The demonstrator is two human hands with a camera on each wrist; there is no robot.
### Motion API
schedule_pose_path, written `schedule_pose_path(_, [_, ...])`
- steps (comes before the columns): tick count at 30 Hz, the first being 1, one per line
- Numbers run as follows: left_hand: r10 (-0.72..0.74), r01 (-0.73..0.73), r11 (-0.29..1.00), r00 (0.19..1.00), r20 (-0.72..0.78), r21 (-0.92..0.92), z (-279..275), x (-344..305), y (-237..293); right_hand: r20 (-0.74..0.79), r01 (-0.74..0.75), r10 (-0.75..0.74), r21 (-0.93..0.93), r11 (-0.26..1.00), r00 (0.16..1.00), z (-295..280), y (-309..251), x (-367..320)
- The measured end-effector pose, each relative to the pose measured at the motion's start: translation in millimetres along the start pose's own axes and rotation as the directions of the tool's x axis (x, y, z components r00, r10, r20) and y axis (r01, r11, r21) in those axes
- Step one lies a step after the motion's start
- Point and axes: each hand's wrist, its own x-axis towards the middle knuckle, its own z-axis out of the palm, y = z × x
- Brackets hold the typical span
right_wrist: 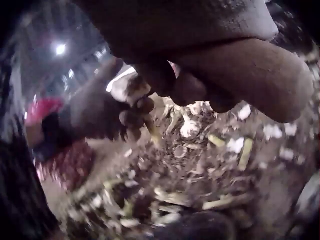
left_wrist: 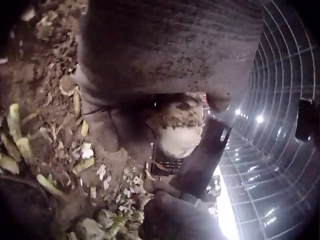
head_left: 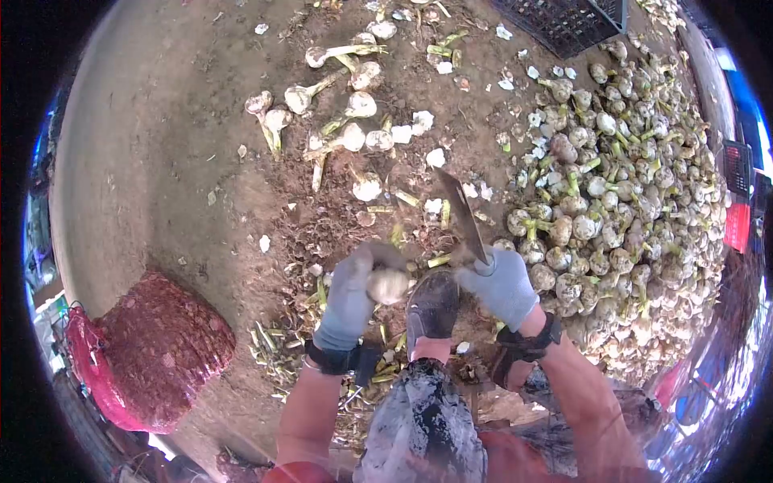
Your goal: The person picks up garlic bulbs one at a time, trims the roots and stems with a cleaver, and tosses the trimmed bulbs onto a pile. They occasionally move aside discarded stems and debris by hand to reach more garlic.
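Note:
My gloved left hand [head_left: 350, 291] grips a garlic bulb [head_left: 388, 286], its pale side facing toward my right hand. In the right wrist view a greenish stem [right_wrist: 152, 129] hangs below the fingers round that bulb. My right hand [head_left: 503, 283], also gloved, holds a knife [head_left: 460, 208] by its handle, the broad blade pointing away from me and slightly left. Seen from the left wrist, the blade [left_wrist: 201, 162] stands close beside the bulb [left_wrist: 181, 140]. Between the two hands, lower down, shows a dark shoe [head_left: 435, 304].
A large heap of garlic bulbs [head_left: 612, 201] lies on the right. Several bulbs with long stems [head_left: 348, 138] are scattered ahead on the dirt floor. Cut stems and peelings [head_left: 278, 346] litter the ground around the shoe. A red mesh sack [head_left: 161, 354] stands left; a black crate [head_left: 564, 24] is at the far right.

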Motion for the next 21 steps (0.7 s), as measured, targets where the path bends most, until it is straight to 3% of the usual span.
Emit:
schedule_pose_path(1, [-0.103, 0.089, 0.979, 0.992, -0.068, -0.185, 5.2, -4.3, 1.5, 0.067, 0.001, -0.001, -0.004, 1.0, 0.998, 1.0, -0.5, -2.7])
schedule_pose_path(2, [-0.102, 0.089, 0.978, 0.993, -0.063, -0.186, 6.0, -4.6, -5.8, 0.132, 0.004, -0.003, -0.009, 1.0, 0.991, 1.6, -2.1, -4.9])
schedule_pose_path(3, [-0.063, 0.048, 0.93, 0.998, -0.03, -0.364, 5.6, -2.7, -17.3, 0.185, 0.124, -0.103, -0.107, 0.986, 0.977, 4.7, -8.8, -6.4])
schedule_pose_path(4, [-0.022, 0.015, 0.849, 1.0, -0.006, -0.528, 4.4, -2.1, -26.2, 0.183, 0.125, -0.104, -0.106, 0.987, 0.978, 9.3, -13.1, -8.1])
schedule_pose_path(5, [0.062, -0.055, 0.785, 0.998, -0.011, -0.617, 10.1, 1.9, -25.8, 0.204, 0.099, -0.083, -0.068, 0.993, 0.975, 14.7, -15.7, -10.7])
schedule_pose_path(6, [0.056, -0.049, 0.788, 0.998, -0.008, -0.614, 8.5, 2.2, -25.9, 0.229, 0.069, -0.06, -0.029, 0.997, 0.972, 19.1, -16.1, -12.9])
schedule_pose_path(7, [0.087, -0.021, 0.72, 0.994, 0.06, -0.694, 6.3, 0.2, -25.5, 0.274, 0.126, -0.084, -0.141, 0.982, 0.958, 24.2, -8.3, -7.0])
schedule_pose_path(8, [0.137, 0.005, 0.645, 0.983, 0.121, -0.764, 3.9, 1.4, -24.1, 0.27, 0.128, -0.086, -0.141, 0.982, 0.959, 30.6, 22.1, 1.4])
schedule_pose_path(9, [0.204, -0.008, 0.554, 0.971, 0.126, -0.832, -0.4, 3.1, -27.1, 0.352, 0.196, -0.056, -0.376, 0.906, 0.934, 36.7, 63.6, 14.1])
schedule_pose_path(10, [0.218, -0.024, 0.556, 0.969, 0.118, -0.831, -0.6, 7.7, -16.1, 0.419, 0.274, -0.007, -0.582, 0.766, 0.908, 39.4, 83.7, 23.2])
schedule_pose_path(11, [0.059, -0.005, 0.879, 0.993, 0.099, -0.477, 4.7, 6.5, 2.9, 0.422, 0.274, -0.004, -0.582, 0.766, 0.907, 41.7, 87.3, 19.1])
schedule_pose_path(12, [-0.091, 0.091, 0.996, 0.996, 0.009, -0.017, 11.3, 1.5, 16.9, 0.271, -0.043, 0.127, -0.297, 0.954, 0.954, 47.8, 92.0, 9.4])
schedule_pose_path(13, [0.217, -0.232, 0.971, 0.955, 0.202, 0.056, 38.9, 15.6, 23.2, 0.175, -0.324, 0.308, 0.067, 0.944, 0.935, 54.4, 92.5, 2.6])
schedule_pose_path(14, [0.492, -0.558, 0.827, 0.776, 0.394, 0.067, 74.0, 37.7, 30.5, 0.184, -0.309, 0.294, 0.059, 0.949, 0.938, 56.8, 87.6, 7.6])
schedule_pose_path(16, [0.473, -0.477, 0.874, 0.786, 0.398, -0.095, 115.7, 35.9, 55.3, 0.126, -0.282, 0.273, 0.057, 0.958, 0.954, 54.7, 79.6, 8.9])
schedule_pose_path(17, [0.479, -0.482, 0.87, 0.78, 0.402, -0.102, 108.3, 44.9, 56.1, 0.086, -0.273, 0.267, 0.061, 0.96, 0.96, 50.5, 76.9, 7.6])
schedule_pose_path(19, [0.325, -0.418, 0.832, 0.9, 0.289, 0.365, 66.5, 79.6, 50.7, 0.008, -0.25, 0.25, 0.076, 0.965, 0.968, 43.2, 73.4, 8.8])
schedule_pose_path(20, [0.182, -0.261, 0.707, 0.965, 0.187, 0.658, 45.1, 89.2, 39.7, 0.002, -0.25, 0.25, 0.084, 0.965, 0.968, 38.2, 74.8, 11.9])
schedule_pose_path(21, [0.069, -0.065, 0.494, 0.997, 0.036, 0.867, 24.7, 96.9, 24.3, -0.034, -0.233, 0.245, 0.213, 0.949, 0.969, 30.5, 79.4, 15.4])
